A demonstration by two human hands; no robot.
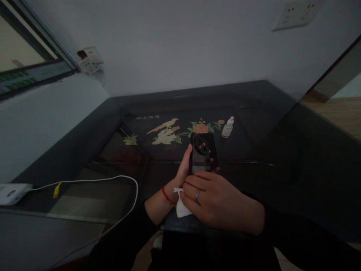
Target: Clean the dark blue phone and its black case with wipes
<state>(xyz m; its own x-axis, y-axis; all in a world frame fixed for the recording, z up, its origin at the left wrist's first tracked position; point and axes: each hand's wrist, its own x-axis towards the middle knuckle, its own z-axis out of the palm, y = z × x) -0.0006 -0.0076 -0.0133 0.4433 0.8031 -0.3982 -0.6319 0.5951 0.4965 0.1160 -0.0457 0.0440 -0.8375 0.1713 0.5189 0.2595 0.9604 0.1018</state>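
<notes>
My left hand (184,163) is wrapped round a black smartphone (200,162), its back with a large round camera ring turned up. Fingertips of that hand show at the phone's right side. Another dark flat edge shows along that side; I cannot tell if it is a case. My right hand (216,199), a ring on one finger, is closed over the phone's lower end. A white tissue (182,207) sticks out from under its fingers. Past the phone, to the right, a small clear dropper bottle (227,128) with a white top stands upright.
The dark glossy table (254,109) bears a painted bird and flowers. At the left lie a white power adapter (12,194), a white cable (98,180) and a yellow tag (57,190). Wall sockets (296,15) are at the upper right, with more at the left near a window.
</notes>
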